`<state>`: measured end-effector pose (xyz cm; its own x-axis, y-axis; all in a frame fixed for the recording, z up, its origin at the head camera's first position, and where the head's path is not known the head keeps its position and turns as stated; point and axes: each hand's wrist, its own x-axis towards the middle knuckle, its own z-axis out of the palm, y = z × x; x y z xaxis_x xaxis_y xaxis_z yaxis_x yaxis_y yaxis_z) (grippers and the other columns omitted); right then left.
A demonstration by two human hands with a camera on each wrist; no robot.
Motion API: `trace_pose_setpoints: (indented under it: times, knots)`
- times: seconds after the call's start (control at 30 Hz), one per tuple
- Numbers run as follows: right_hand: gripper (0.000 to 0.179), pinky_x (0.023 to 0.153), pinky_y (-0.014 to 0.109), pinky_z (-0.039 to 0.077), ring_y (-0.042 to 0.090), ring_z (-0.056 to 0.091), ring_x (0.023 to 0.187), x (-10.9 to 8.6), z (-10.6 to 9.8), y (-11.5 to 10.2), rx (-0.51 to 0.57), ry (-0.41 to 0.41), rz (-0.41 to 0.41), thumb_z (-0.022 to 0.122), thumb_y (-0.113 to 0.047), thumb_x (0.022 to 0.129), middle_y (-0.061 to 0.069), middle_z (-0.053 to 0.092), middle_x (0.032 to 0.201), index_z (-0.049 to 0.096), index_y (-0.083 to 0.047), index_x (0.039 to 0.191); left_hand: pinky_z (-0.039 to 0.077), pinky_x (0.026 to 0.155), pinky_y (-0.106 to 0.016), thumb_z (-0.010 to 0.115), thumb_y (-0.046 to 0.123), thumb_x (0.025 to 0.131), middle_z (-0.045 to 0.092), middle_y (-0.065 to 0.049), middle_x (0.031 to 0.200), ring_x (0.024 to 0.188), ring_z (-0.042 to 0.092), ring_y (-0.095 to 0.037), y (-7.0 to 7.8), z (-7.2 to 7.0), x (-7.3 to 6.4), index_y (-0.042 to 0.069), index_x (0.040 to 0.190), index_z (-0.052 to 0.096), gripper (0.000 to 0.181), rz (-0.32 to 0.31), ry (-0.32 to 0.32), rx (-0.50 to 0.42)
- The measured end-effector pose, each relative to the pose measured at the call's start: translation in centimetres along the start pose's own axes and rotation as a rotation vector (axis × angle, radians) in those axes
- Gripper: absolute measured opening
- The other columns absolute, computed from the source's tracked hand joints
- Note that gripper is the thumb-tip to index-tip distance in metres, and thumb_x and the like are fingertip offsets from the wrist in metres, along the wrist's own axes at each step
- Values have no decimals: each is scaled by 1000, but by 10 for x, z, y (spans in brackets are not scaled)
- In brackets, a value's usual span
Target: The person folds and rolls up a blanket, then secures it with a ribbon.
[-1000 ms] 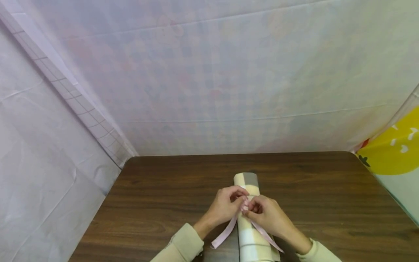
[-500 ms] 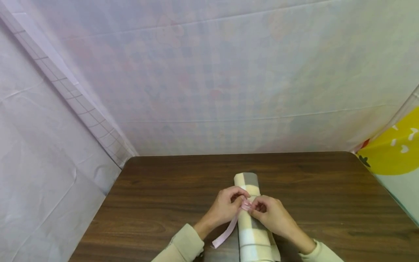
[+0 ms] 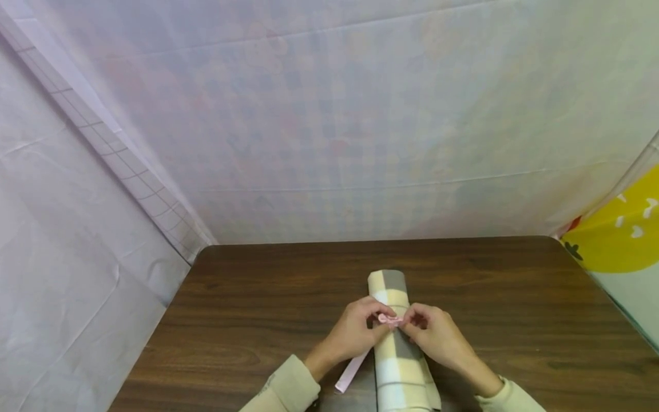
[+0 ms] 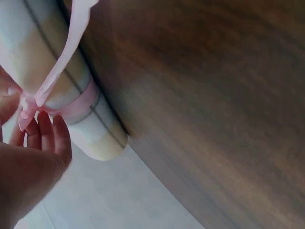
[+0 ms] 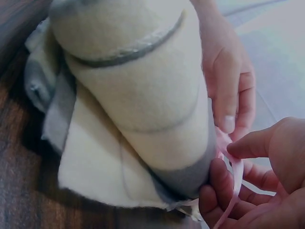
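Note:
A fleecy checked cloth in cream, white and grey (image 3: 399,366), rolled into a long bundle, lies on the table. Round it runs a pink ribbon (image 3: 389,319), gathered in a loop or knot on top. My left hand (image 3: 357,327) pinches the ribbon on the left of the knot, and one ribbon tail (image 3: 352,373) hangs below that hand. On the other side, my right hand (image 3: 437,335) pinches the ribbon between thumb and fingers. The right wrist view shows a strand of ribbon (image 5: 237,179) running across the right fingers. Fingers partly hide the knot.
The dark wood-grain table (image 3: 257,286) extends around the roll. Pale patterned sheeting (image 3: 329,143) hangs behind its far edge, with white sheeting (image 3: 77,257) at the left. A yellow printed patch (image 3: 623,234) shows at the right. A loose flap of the cloth (image 5: 105,157) spreads beside the roll.
The ribbon tail hanging on the right has gone from the head view. My hands have moved slightly apart, leaving a pink loop visible between the fingertips.

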<state>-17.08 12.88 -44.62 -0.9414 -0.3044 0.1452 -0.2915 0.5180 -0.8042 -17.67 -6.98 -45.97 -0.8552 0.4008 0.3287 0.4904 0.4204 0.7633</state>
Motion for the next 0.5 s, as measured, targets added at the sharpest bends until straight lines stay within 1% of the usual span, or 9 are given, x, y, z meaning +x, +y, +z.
trace_pose_setpoints:
  times: [0.17,0.3,0.4,0.5]
  knots:
    - [15,54,22,45,4,54,60,-1,-5,0,-23,-14,-3,72,-6,86,-4,60,69,61,-13,78,49,66,-14,73,6,87,65,2,87,75,55,0,1,2,0,9,93,75,8,49,47,95]
    - [10,58,22,46,5,56,66,1,-8,0,-41,6,-29,72,-10,88,-4,64,76,65,-14,83,46,67,-11,72,5,86,65,1,86,74,54,0,1,3,0,9,90,74,6,79,55,120]
    - [8,60,23,46,5,55,69,4,-8,1,-55,42,-85,72,-6,88,-3,66,80,69,-14,86,44,67,-9,73,5,85,65,-1,87,75,54,-3,0,4,0,8,89,73,5,99,54,132]
    - [14,62,22,47,3,55,72,8,-4,3,-82,62,-166,73,0,83,-1,67,83,73,-13,89,43,68,-8,76,8,85,65,-1,87,75,55,-5,-1,4,-1,8,88,73,5,107,59,135]
